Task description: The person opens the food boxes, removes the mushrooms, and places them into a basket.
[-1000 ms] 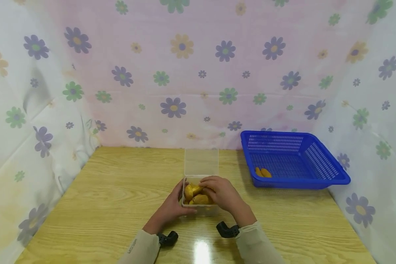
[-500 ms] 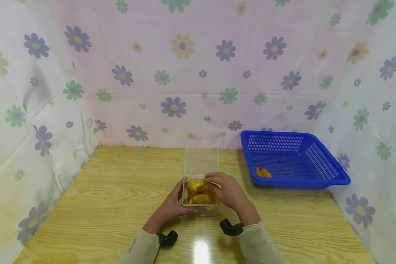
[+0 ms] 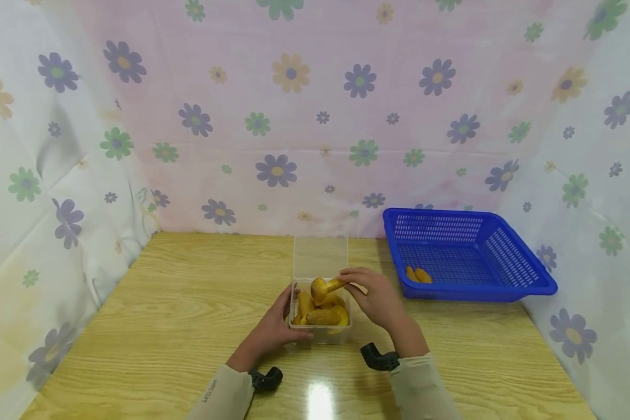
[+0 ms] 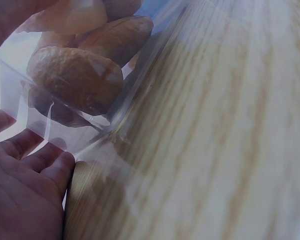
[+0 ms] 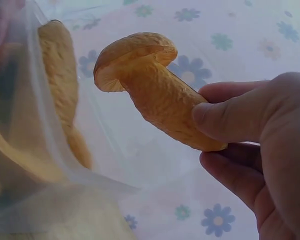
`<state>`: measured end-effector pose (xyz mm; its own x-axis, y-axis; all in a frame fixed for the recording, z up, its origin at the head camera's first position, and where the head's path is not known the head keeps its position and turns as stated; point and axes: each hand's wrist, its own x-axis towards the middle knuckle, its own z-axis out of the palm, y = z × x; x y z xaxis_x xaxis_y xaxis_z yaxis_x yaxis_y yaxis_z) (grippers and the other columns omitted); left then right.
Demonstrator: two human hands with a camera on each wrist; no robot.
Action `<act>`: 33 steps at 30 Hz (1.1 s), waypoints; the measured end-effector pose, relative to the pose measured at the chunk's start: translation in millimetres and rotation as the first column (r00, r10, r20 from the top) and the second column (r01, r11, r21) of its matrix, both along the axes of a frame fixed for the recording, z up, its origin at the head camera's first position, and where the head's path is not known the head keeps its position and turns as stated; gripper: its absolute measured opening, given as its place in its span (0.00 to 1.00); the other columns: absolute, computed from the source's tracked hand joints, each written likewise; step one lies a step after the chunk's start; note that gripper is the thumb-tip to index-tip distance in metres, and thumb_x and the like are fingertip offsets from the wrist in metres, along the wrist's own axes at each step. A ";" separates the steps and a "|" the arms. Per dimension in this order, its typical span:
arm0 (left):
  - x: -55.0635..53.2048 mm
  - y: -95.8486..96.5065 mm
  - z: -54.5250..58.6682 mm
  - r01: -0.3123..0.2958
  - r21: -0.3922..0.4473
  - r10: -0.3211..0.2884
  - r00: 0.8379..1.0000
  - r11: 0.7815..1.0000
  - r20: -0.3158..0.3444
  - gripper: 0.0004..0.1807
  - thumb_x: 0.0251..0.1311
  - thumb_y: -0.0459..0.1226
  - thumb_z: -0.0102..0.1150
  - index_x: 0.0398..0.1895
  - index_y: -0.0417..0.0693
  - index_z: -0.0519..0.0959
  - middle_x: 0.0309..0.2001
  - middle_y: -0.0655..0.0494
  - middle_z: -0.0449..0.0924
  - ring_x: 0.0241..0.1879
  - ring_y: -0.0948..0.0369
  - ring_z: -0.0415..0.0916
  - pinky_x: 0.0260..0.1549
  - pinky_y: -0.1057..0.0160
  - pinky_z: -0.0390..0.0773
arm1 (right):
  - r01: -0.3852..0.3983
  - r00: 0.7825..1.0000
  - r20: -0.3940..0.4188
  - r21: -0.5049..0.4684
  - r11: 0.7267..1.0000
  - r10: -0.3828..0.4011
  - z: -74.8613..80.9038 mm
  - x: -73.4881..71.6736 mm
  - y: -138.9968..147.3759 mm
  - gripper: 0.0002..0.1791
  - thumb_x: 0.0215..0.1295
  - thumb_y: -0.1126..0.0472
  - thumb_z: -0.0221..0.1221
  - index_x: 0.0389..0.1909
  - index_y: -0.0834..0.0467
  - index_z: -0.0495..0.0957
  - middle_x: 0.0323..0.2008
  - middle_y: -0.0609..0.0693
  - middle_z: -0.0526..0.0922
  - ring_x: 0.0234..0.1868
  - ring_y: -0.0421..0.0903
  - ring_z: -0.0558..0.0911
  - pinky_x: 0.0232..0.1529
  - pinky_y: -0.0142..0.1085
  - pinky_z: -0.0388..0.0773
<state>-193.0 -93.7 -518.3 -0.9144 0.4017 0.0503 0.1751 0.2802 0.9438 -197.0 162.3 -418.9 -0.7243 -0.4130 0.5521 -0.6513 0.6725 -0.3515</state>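
Observation:
A brownish-yellow mushroom (image 3: 319,290) is raised over the clear plastic box, its rounded cap pointing left. My right hand (image 3: 378,300) pinches its stem; the right wrist view shows the thumb and fingers on the stem end of this mushroom (image 5: 157,100). Several more mushrooms (image 3: 322,317) lie piled in the clear plastic box (image 3: 315,326), whose hinged lid (image 3: 320,256) is folded back behind it. My left hand (image 3: 273,329) grips the left side of the box. Close up in the left wrist view, mushrooms (image 4: 75,80) show through the clear wall, above the left hand (image 4: 25,185).
A blue perforated basket (image 3: 478,291) stands at the back right of the wood-grain table (image 3: 189,291). Two small orange-brown pieces (image 3: 422,275) lie in its near left corner. Flower-patterned cloth (image 3: 241,87) hangs behind the table and along both sides.
My right hand has lifted the mushroom from the pile and moved it up and to the right, over the back of the box. The left hand and box have stayed in place.

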 end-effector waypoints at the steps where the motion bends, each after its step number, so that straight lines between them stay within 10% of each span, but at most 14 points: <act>1: 0.3 0.0 0.4 0.000 0.000 0.000 1.000 1.000 0.001 0.65 0.46 0.45 0.77 0.79 0.59 0.37 0.77 0.49 0.47 0.76 0.48 0.45 0.69 0.43 0.58 | 0.009 1.000 -0.008 0.001 1.000 -0.009 0.9 0.0 1.7 0.11 0.59 0.64 0.66 0.44 0.54 0.86 0.47 0.49 0.86 0.50 0.49 0.84 0.49 0.43 0.82; 33: -0.7 -0.3 -0.8 0.018 -0.010 -0.018 1.000 1.000 0.004 0.65 0.47 0.46 0.76 0.78 0.62 0.35 0.77 0.52 0.45 0.77 0.52 0.42 0.72 0.46 0.53 | 0.196 0.979 -0.038 -0.084 0.977 -0.200 11.6 -2.9 55.9 0.13 0.59 0.65 0.66 0.46 0.57 0.86 0.50 0.52 0.85 0.50 0.53 0.84 0.45 0.47 0.83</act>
